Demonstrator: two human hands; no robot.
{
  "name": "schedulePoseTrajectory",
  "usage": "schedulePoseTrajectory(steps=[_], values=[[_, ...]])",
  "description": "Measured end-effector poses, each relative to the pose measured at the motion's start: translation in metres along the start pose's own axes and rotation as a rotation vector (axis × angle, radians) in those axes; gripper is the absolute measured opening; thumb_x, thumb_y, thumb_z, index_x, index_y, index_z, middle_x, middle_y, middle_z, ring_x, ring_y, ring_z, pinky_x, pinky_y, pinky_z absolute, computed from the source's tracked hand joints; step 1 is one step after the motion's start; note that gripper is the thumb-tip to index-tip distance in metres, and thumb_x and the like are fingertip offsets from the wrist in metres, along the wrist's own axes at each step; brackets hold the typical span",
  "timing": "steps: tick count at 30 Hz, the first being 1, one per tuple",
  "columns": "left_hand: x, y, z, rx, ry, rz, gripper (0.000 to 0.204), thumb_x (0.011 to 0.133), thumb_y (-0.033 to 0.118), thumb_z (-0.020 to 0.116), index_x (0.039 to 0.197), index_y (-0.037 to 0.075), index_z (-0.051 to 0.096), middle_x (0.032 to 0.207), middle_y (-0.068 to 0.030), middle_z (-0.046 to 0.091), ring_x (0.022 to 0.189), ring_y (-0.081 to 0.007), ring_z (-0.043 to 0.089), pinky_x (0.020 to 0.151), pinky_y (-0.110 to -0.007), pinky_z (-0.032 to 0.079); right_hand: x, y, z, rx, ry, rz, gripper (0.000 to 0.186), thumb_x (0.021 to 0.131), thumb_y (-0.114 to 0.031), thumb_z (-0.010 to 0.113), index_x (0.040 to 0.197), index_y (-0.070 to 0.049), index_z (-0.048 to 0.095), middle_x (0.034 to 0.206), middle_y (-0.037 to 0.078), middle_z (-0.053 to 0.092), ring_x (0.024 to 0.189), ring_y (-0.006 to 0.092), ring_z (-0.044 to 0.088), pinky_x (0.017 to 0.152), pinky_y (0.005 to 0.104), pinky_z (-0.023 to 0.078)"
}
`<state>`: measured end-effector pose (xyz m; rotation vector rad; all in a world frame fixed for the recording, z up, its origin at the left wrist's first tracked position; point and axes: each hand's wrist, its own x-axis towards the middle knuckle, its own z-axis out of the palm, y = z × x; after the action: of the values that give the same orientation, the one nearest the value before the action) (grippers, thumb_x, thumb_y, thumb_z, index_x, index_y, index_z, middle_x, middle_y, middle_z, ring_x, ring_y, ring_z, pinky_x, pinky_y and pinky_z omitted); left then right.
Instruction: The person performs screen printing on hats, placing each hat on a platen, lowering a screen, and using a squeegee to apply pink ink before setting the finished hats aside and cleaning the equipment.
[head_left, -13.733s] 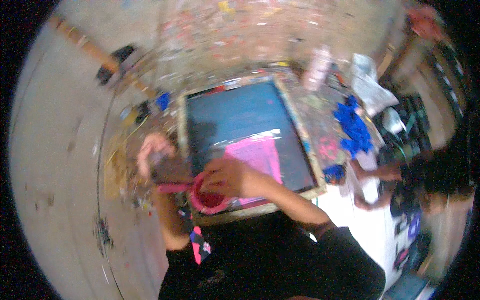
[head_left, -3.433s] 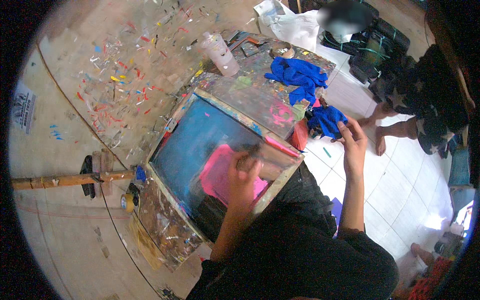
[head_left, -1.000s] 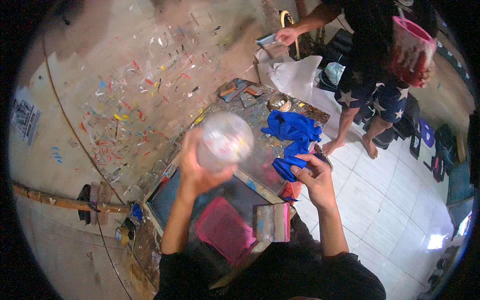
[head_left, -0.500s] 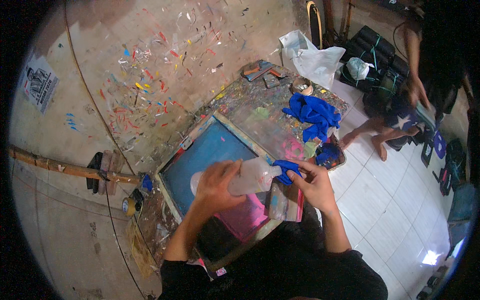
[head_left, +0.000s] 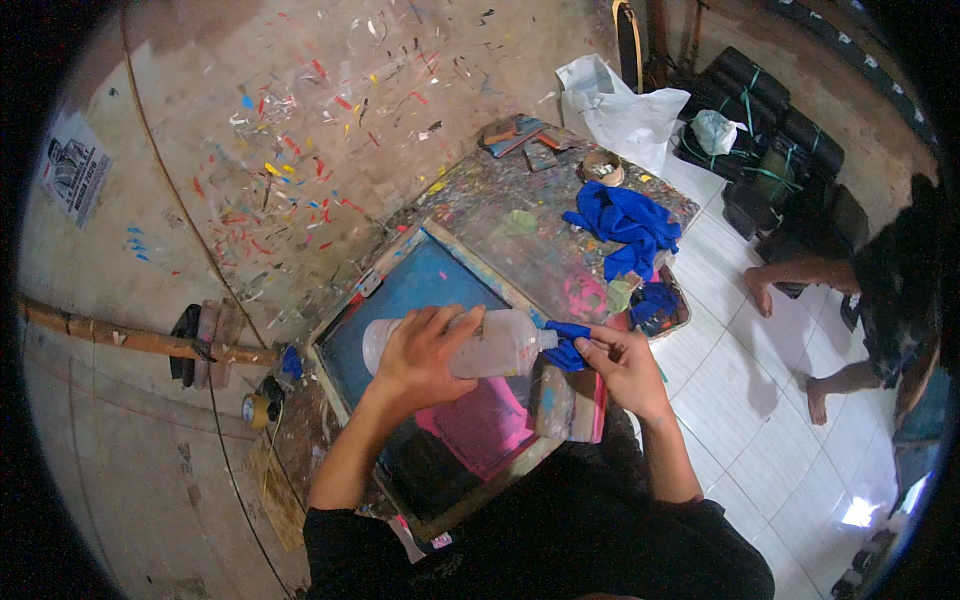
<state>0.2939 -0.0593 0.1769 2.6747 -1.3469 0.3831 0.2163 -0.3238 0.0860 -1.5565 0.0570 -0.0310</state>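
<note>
At far left, a printed sheet (head_left: 75,170) is seen fixed to the paint-flecked wall, with a wooden pole (head_left: 150,338) set below it. A yellow tape roll (head_left: 255,410) is placed beside the framed screen (head_left: 425,268), whose blue mesh is marked by a pink patch (head_left: 485,430). Over the screen, a clear bottle (head_left: 508,345) is held on its side, its body wrapped by the fingers of the left hand (head_left: 425,350) and its neck pointed right. At the neck, a small blue cloth (head_left: 570,352) is pinched between the narrowed fingers of the right hand (head_left: 625,370); how firmly neck and cloth are pressed together cannot be told. Below them, a pink-edged block (head_left: 565,405) is rested at the screen's edge. On the tabletop (head_left: 555,268), a larger blue cloth (head_left: 625,225) is left crumpled. At right, a person's bare legs (head_left: 825,272) are seen on white tiles (head_left: 730,340).
</note>
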Motion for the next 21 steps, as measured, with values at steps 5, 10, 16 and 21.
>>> schedulePoseTrajectory(steps=[5, 10, 16, 21], values=[[0.008, -0.004, 0.002, -0.018, -0.017, 0.016, 0.079, 0.055, 0.025, 0.079, 0.129, 0.010, 0.056, 0.113, -0.0131, 0.059, 0.098, -0.0327, 0.059, 0.087, -0.044, 0.049, 0.004, 0.007, -0.006, 0.037, -0.006, 0.021, 0.025, 0.096, -0.015, 0.062, 0.113, 0.002, 0.067, 0.089, 0.003, 0.070, 0.081, 0.0085, 0.059, 0.073, 0.0266, 0.048], [0.020, -0.008, 0.006, -0.039, -0.054, 0.037, 0.080, 0.055, 0.025, 0.080, 0.129, 0.008, 0.055, 0.113, -0.0136, 0.060, 0.098, -0.0335, 0.060, 0.087, -0.044, 0.049, 0.007, 0.008, -0.011, 0.084, 0.002, 0.083, 0.022, 0.097, -0.016, 0.060, 0.107, 0.001, 0.069, 0.080, -0.003, 0.064, 0.074, 0.0054, 0.054, 0.066, 0.0244, 0.045], [0.031, -0.013, 0.012, -0.045, -0.101, 0.038, 0.081, 0.057, 0.025, 0.081, 0.131, 0.008, 0.054, 0.114, -0.0139, 0.059, 0.101, -0.0346, 0.059, 0.090, -0.045, 0.048, 0.013, 0.010, -0.017, 0.128, 0.022, 0.055, 0.021, 0.098, -0.018, 0.059, 0.101, 0.001, 0.068, 0.075, -0.005, 0.059, 0.069, 0.0042, 0.050, 0.060, 0.0227, 0.040], [0.044, -0.017, 0.017, -0.102, -0.105, 0.045, 0.083, 0.058, 0.025, 0.081, 0.134, 0.010, 0.052, 0.117, -0.0126, 0.059, 0.104, -0.0350, 0.059, 0.093, -0.045, 0.047, 0.018, 0.003, -0.025, 0.095, 0.070, 0.037, 0.021, 0.097, -0.018, 0.060, 0.101, 0.002, 0.068, 0.076, -0.005, 0.059, 0.070, 0.0027, 0.049, 0.059, 0.0217, 0.039]])
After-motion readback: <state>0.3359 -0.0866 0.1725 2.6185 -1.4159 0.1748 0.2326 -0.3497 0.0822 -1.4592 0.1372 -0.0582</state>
